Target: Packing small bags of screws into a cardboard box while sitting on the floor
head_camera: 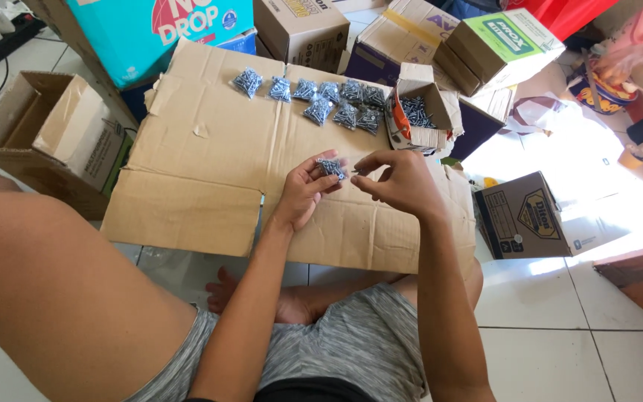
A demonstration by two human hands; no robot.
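Holding small clear bag of dark screws (330, 167), left hand (303, 190), pinching right hand (400, 182)

Small clear bag of dark screws (330, 167), pinched in left fingertips above cardboard

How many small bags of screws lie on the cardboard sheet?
9 small bags of screws lie near the sheet's far edge: six in a row, three just in front. Another is in the left hand.
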